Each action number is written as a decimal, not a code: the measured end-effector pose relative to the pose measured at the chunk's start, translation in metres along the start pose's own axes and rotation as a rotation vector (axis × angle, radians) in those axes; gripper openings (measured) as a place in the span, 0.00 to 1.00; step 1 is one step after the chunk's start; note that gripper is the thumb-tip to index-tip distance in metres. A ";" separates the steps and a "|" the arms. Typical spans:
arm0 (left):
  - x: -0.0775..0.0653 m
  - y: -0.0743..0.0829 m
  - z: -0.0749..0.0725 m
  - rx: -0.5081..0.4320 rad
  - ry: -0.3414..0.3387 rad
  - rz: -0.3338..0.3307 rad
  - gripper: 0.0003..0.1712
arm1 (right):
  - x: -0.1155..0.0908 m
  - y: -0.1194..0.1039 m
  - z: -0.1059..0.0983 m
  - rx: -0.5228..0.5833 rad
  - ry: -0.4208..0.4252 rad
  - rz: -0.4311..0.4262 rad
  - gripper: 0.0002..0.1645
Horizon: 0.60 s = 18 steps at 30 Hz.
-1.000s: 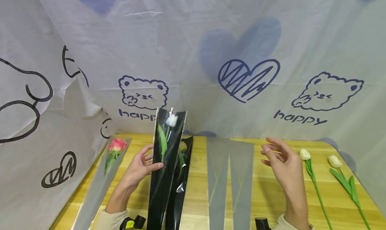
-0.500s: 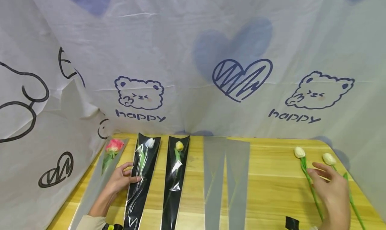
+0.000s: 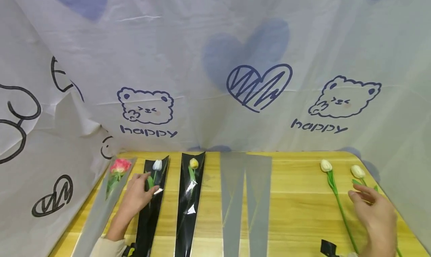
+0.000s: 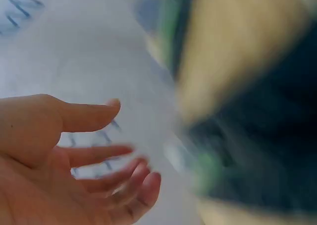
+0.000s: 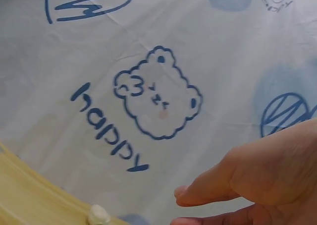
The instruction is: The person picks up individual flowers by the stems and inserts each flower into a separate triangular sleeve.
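My left hand (image 3: pixel 136 193) hovers over a black flower sleeve (image 3: pixel 146 219) with a white tulip (image 3: pixel 157 165) inside, lying on the table. In the left wrist view the fingers are apart and loosely bent, with nothing between thumb and fingers. My right hand (image 3: pixel 375 212) is at the far right, its relaxed fingers just below the white head of a loose tulip (image 3: pixel 358 171) and covering much of its stem. Its thumb and fingers stand apart in the right wrist view, holding nothing. Another loose white tulip (image 3: pixel 326 165) lies to its left.
A second black sleeve (image 3: pixel 185 219) holds a yellow tulip (image 3: pixel 193 163). Two flat translucent sleeves (image 3: pixel 232 212) lie mid-table. A clear sleeve with a pink flower (image 3: pixel 120 165) lies at the left edge. Printed cloth (image 3: pixel 198 111) hangs behind the wooden table (image 3: pixel 296 197).
The left hand has lowered the raised black sleeve with the white tulip onto the table, left of the other black one, and let go. The right hand has moved right to the loose tulips.
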State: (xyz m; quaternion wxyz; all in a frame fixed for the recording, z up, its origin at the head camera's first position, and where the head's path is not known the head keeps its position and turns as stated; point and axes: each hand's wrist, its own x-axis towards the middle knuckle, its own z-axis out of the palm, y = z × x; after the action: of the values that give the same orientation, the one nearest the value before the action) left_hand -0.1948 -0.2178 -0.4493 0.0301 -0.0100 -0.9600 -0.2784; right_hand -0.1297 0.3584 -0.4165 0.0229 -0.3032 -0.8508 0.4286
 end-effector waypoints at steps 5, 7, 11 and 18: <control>0.022 0.074 0.040 -0.134 -0.073 0.184 0.18 | -0.010 -0.004 -0.001 0.019 0.101 0.036 0.33; 0.036 0.096 0.067 -0.167 -0.140 0.208 0.19 | -0.007 0.001 0.001 0.019 0.113 0.053 0.33; 0.060 0.121 0.120 -0.076 -0.193 0.160 0.24 | 0.008 0.020 0.003 0.018 0.047 0.096 0.35; 0.073 0.149 0.158 0.179 -0.136 -0.080 0.52 | 0.022 0.046 0.003 -0.032 -0.062 0.152 0.37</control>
State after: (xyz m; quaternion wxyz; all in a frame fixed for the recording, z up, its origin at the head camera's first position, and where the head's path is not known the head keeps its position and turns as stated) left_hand -0.2709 -0.0074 -0.4985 -0.0454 0.0120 -0.9804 -0.1913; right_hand -0.1255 0.3888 -0.4577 -0.0410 -0.3538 -0.8324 0.4245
